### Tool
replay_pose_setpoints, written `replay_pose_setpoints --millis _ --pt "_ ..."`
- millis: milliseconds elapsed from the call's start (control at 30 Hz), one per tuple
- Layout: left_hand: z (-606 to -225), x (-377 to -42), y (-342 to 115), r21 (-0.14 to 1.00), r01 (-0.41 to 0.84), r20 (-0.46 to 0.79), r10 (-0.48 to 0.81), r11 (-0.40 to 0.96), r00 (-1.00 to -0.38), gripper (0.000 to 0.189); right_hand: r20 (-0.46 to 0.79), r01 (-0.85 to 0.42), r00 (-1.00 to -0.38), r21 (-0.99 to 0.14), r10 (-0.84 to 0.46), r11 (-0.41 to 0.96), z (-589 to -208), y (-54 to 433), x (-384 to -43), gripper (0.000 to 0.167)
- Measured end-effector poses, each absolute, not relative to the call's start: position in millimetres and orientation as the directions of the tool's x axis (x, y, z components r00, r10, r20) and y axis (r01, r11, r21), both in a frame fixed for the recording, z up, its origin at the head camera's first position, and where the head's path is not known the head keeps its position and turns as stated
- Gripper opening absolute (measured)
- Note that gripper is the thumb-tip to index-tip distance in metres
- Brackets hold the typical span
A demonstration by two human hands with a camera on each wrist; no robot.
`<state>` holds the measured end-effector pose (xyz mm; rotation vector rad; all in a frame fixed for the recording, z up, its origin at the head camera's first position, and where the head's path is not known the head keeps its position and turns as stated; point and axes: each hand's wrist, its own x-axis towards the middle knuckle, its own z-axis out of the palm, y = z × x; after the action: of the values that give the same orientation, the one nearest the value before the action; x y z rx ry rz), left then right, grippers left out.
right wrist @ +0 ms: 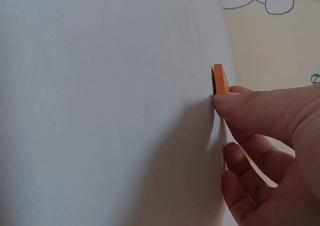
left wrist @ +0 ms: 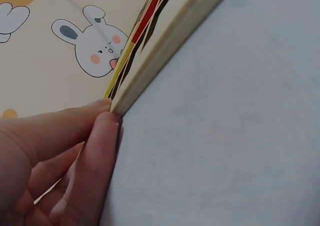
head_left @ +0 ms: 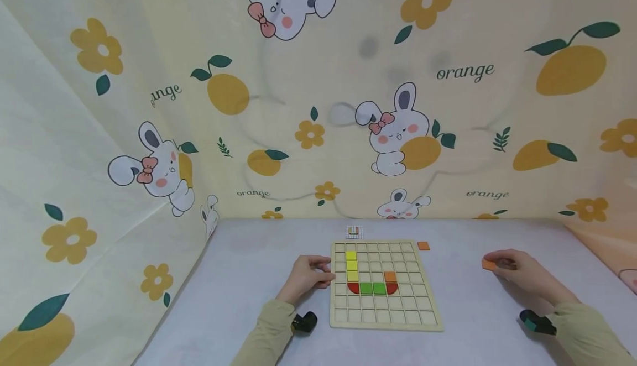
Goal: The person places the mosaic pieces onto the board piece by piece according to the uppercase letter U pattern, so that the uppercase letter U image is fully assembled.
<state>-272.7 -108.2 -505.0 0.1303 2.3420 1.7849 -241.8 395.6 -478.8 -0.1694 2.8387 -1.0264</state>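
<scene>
A wooden grid board lies on the table with yellow square tiles, green square tiles, red curved tiles and one orange tile in its cells. My left hand holds the board's left edge, thumb and finger right at the rim in the left wrist view. Out to the right of the board, my right hand pinches an orange square tile between thumb and index finger, close over the table. The other fingers of that hand are loosely curled.
A small pattern card lies behind the board. Another orange tile rests beside the board's far right corner. A printed cloth with rabbits and oranges hangs behind and at the sides of the white table.
</scene>
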Motion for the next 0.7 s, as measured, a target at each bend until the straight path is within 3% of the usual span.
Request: replay_pose_setpoints --millis 300,700 --pt "-506.2 -272.3 -108.7 0.962 -0.039 -0.092 0.186 0.272 -0.978 0.045 0.016 -0.127 -0.988 -0.634 -0.152 0.763 -474.4 377.1 -239.9 0.034" --pt "-504.9 -272.6 -107.7 0.959 -0.063 -0.115 0.177 0.278 -0.977 0.045 0.187 -0.339 -0.940 -0.613 -0.286 0.714 -457.8 316.6 -249.8 0.025"
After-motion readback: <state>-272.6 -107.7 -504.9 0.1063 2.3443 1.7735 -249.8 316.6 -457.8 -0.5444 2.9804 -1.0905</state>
